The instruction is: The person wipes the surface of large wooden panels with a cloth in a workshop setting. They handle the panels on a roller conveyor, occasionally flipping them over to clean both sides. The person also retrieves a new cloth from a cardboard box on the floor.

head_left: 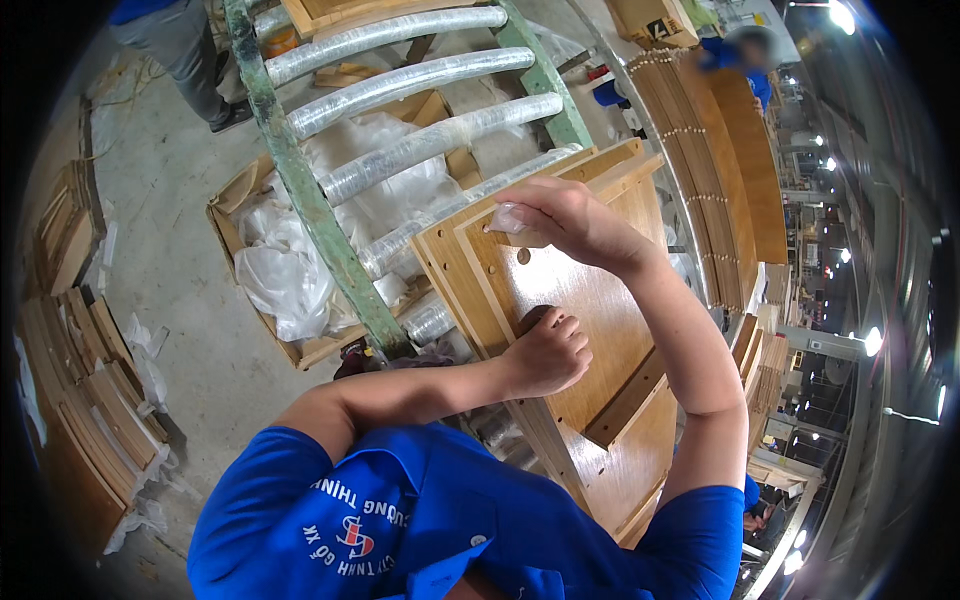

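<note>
The right hand (578,218) pinches a crumpled wad of translucent plastic (508,218) between thumb and fingertips, above the far-left corner of a drilled, varnished wooden panel (600,305). The left hand (550,352) is curled over the same panel, nearer the body; whether it grips the dark piece (535,317) beside it, I cannot tell. A wooden cleat (630,400) lies across the panel, which sits over a green-framed roller conveyor (322,222). Beyond, a cardboard carton (222,228) holds loose plastic film (285,290).

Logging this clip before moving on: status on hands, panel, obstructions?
Right hand pinching crumpled whitish wad over drilled wooden panel. Left hand curled over panel, contents unclear. Wooden strip lying across panel, near left hand.
</note>
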`<act>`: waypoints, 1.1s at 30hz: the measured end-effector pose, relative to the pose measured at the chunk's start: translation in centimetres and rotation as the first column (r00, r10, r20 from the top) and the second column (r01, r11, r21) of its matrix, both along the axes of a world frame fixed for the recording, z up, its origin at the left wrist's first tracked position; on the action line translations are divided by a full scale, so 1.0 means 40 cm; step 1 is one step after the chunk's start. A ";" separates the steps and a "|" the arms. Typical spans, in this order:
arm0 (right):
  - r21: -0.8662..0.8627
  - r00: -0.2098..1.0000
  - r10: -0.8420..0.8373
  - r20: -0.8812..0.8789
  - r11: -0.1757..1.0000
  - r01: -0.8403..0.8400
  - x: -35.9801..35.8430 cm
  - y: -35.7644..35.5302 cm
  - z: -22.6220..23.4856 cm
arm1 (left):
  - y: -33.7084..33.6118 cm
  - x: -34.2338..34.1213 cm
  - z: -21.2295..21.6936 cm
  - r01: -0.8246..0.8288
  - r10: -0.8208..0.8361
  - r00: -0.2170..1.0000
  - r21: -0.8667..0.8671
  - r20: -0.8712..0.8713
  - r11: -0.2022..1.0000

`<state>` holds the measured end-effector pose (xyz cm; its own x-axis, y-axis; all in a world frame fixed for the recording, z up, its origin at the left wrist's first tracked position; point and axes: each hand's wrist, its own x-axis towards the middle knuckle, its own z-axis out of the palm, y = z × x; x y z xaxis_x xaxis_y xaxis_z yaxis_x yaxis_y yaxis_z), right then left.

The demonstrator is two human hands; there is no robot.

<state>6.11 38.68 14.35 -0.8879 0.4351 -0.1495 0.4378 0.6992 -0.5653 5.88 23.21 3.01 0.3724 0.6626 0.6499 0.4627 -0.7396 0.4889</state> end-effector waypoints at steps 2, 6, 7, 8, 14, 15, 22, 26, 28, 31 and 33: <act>0.018 1.000 0.000 -0.017 1.000 0.000 0.002 0.000 -0.009 | 0.000 -0.002 0.002 0.007 -0.007 1.000 -0.001 0.003 1.000; 0.059 0.999 0.008 -0.042 0.998 -0.006 0.005 -0.001 -0.022 | -0.001 -0.002 0.004 0.013 -0.013 1.000 -0.023 -0.017 1.000; 0.062 0.999 0.010 -0.047 0.998 -0.007 0.006 0.000 -0.023 | 0.000 -0.002 0.004 0.014 -0.015 1.000 -0.024 -0.012 1.000; 0.076 0.998 0.017 -0.056 0.997 -0.013 0.006 0.000 -0.024 | 0.001 -0.003 0.004 0.016 -0.016 1.000 -0.024 -0.008 1.000; 0.143 0.997 -0.037 -0.069 0.989 0.047 0.042 0.034 -0.010 | 0.004 -0.001 0.002 0.042 -0.041 0.999 -0.061 0.030 0.997; 0.178 0.996 -0.057 -0.063 0.982 0.067 0.055 0.045 -0.009 | 0.004 -0.002 0.003 0.050 -0.048 0.998 -0.062 0.031 0.997; 0.327 0.979 -0.178 0.101 0.935 0.137 0.139 0.141 0.027 | 0.006 -0.010 0.010 0.109 -0.106 0.994 -0.093 0.038 0.990; 0.349 0.962 -0.244 0.123 0.918 0.188 0.161 0.166 0.025 | 0.010 -0.016 0.013 0.125 -0.121 0.992 -0.097 0.041 0.988; 0.357 0.952 -0.268 0.150 0.913 0.200 0.162 0.174 0.020 | 0.013 -0.019 0.014 0.138 -0.133 0.990 -0.101 0.055 0.985; 0.383 0.941 -0.284 0.185 0.903 0.197 0.167 0.185 0.011 | 0.015 -0.022 0.016 0.153 -0.147 0.987 -0.115 0.057 0.982; 0.407 0.937 -0.299 0.182 0.890 0.205 0.176 0.196 0.005 | 0.014 -0.023 0.019 0.162 -0.155 0.986 -0.123 0.066 0.979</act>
